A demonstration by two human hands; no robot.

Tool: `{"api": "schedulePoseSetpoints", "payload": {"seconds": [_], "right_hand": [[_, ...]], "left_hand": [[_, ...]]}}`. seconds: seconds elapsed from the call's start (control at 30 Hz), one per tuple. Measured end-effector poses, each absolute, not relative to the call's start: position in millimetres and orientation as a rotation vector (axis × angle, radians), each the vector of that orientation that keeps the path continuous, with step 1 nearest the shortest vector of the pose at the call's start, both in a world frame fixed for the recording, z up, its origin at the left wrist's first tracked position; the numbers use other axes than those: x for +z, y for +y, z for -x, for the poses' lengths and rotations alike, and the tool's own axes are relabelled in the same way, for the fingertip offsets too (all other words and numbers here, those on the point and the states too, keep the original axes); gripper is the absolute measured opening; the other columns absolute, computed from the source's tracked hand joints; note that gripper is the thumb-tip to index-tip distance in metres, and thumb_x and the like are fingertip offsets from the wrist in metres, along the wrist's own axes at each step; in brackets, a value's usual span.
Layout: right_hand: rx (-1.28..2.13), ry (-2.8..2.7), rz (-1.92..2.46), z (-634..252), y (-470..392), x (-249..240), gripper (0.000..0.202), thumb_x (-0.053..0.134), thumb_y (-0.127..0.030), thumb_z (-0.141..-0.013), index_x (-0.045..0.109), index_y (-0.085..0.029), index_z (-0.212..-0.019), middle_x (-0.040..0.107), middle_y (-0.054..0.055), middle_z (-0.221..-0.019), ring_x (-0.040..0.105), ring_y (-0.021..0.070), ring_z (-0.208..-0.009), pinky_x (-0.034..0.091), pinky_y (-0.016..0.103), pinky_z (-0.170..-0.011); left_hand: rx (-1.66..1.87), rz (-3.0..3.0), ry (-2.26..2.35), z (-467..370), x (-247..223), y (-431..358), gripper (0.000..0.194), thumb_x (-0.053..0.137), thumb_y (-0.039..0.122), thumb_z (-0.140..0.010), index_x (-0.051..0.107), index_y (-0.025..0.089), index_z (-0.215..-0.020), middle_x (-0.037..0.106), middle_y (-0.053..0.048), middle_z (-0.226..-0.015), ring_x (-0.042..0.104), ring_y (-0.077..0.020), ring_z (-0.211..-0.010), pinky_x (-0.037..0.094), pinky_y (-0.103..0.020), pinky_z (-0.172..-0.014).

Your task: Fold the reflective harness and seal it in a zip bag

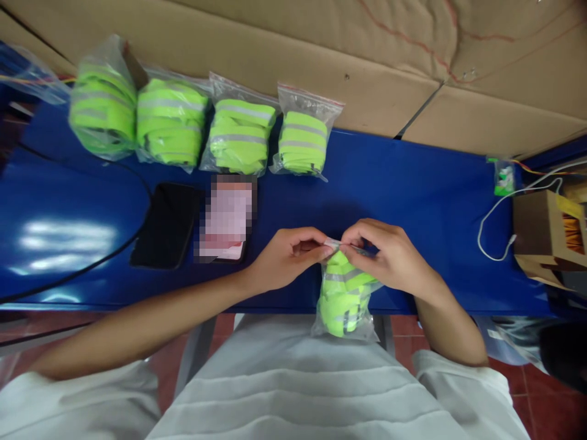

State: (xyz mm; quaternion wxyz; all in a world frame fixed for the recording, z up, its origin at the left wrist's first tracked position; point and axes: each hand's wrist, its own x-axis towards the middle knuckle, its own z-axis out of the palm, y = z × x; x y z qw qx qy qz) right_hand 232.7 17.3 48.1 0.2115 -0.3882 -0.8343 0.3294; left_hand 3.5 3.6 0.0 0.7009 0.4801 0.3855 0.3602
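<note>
Both hands pinch the top edge of a clear zip bag (pixel 346 299) at the front edge of the blue table. Inside the bag are rolled neon-yellow bands with grey reflective stripes. My left hand (pixel 293 253) grips the left part of the bag's mouth between thumb and forefinger. Close beside it, my right hand (pixel 387 253) holds the same edge further right, its fingers closed on it. The bag hangs below the hands, its lower end over the table's edge near my body. Part of the bag's right upper side is hidden behind my right hand.
Several similar filled bags (pixel 243 134) stand in a row along the cardboard wall (pixel 275 43). A black phone (pixel 165 226) and a lit phone (pixel 227 217) lie on the blue table (pixel 413 183). At right are a cardboard box (pixel 536 226) and a white cable (pixel 481 226).
</note>
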Motion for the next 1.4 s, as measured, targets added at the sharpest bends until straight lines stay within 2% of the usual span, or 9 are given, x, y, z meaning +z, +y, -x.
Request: {"api": "schedulePoseSetpoints", "payload": {"seconds": [0.2, 0.43, 0.67, 0.83, 0.97, 1.17, 1.27, 1.33, 1.4], "right_hand": [[0.901, -2.373, 1.075, -232.3, 17.4, 45.4, 0.010, 0.057, -0.027, -0.105, 0.059, -0.021, -0.098, 0.065, 0.002, -0.088, 0.059, 0.0137, -0.079, 0.045, 0.028, -0.073], [0.935, -2.384, 1.077, -231.5, 19.8, 38.6, 0.015, 0.060, -0.033, -0.105, 0.058, -0.020, -0.097, 0.062, 0.001, -0.086, 0.058, 0.0132, -0.078, 0.044, 0.027, -0.071], [0.994, -2.383, 1.004, -229.8, 20.0, 36.3, 0.014, 0.060, -0.032, -0.105, 0.063, -0.020, -0.098, 0.066, 0.001, -0.087, 0.059, 0.0125, -0.077, 0.045, 0.026, -0.071], [1.167, -2.272, 1.031, -236.0, 23.6, 45.4, 0.016, 0.064, -0.035, -0.103, 0.069, -0.020, -0.102, 0.070, 0.000, -0.085, 0.061, 0.0095, -0.072, 0.046, 0.021, -0.066], [1.149, -2.144, 1.153, -239.5, 24.8, 48.3, 0.015, 0.066, -0.033, -0.102, 0.070, -0.020, -0.099, 0.066, -0.003, -0.077, 0.056, 0.0075, -0.064, 0.043, 0.019, -0.059], [1.222, -2.010, 1.104, -231.8, 21.8, 40.4, 0.017, 0.066, -0.036, -0.103, 0.070, -0.020, -0.099, 0.069, -0.001, -0.080, 0.057, 0.0083, -0.065, 0.045, 0.020, -0.060], [1.321, -1.913, 1.065, -236.1, 24.4, 39.4, 0.028, 0.063, -0.045, -0.104, 0.069, -0.021, -0.117, 0.071, 0.002, -0.093, 0.064, 0.0111, -0.078, 0.051, 0.022, -0.072], [1.422, -1.851, 1.015, -241.2, 27.3, 38.2, 0.049, 0.064, -0.055, -0.101, 0.060, -0.024, -0.138, 0.070, 0.008, -0.119, 0.069, 0.0172, -0.104, 0.055, 0.028, -0.090], [1.558, -1.816, 0.957, -243.9, 29.4, 34.2, 0.075, 0.071, -0.061, -0.094, 0.043, -0.030, -0.156, 0.057, 0.012, -0.149, 0.059, 0.0251, -0.136, 0.051, 0.038, -0.109]], "left_hand": [[0.781, -1.075, 0.848, -3.7, -3.5, 3.0, 0.027, 0.079, 0.040, -0.089, 0.077, 0.015, -0.099, 0.079, -0.006, -0.093, 0.073, -0.0141, -0.083, 0.061, -0.025, -0.081], [0.768, -1.103, 0.840, -4.0, -5.9, 1.7, 0.026, 0.076, 0.039, -0.091, 0.073, 0.014, -0.098, 0.074, -0.004, -0.092, 0.070, -0.0118, -0.082, 0.056, -0.021, -0.078], [0.772, -1.380, 0.853, -2.4, -2.3, 1.7, 0.028, 0.067, 0.041, -0.098, 0.069, 0.014, -0.089, 0.068, -0.001, -0.080, 0.060, -0.0091, -0.069, 0.047, -0.018, -0.063], [0.814, -1.432, 0.901, 4.0, 2.8, 7.0, 0.028, 0.065, 0.042, -0.100, 0.070, 0.016, -0.091, 0.072, -0.003, -0.084, 0.063, -0.0105, -0.073, 0.050, -0.019, -0.066], [0.877, -1.341, 0.970, 7.5, 6.5, 12.0, 0.029, 0.069, 0.044, -0.097, 0.068, 0.015, -0.090, 0.070, -0.002, -0.082, 0.065, -0.0112, -0.074, 0.052, -0.019, -0.067], [0.854, -1.317, 0.927, 6.9, 9.7, 8.5, 0.027, 0.073, 0.042, -0.094, 0.071, 0.015, -0.096, 0.072, -0.003, -0.090, 0.066, -0.0115, -0.080, 0.051, -0.019, -0.072], [0.905, -1.298, 0.969, 10.9, 11.7, 10.0, 0.029, 0.072, 0.044, -0.096, 0.071, 0.015, -0.092, 0.069, -0.002, -0.086, 0.059, -0.0099, -0.074, 0.044, -0.019, -0.065], [1.012, -1.224, 0.974, 14.4, 12.5, 14.4, 0.029, 0.073, 0.044, -0.095, 0.069, 0.015, -0.089, 0.065, 0.000, -0.083, 0.053, -0.0086, -0.071, 0.041, -0.019, -0.064], [1.137, -1.068, 0.964, 16.9, 12.6, 20.4, 0.033, 0.076, 0.045, -0.093, 0.065, 0.016, -0.083, 0.056, 0.002, -0.076, 0.046, -0.0073, -0.068, 0.038, -0.018, -0.062]]}}
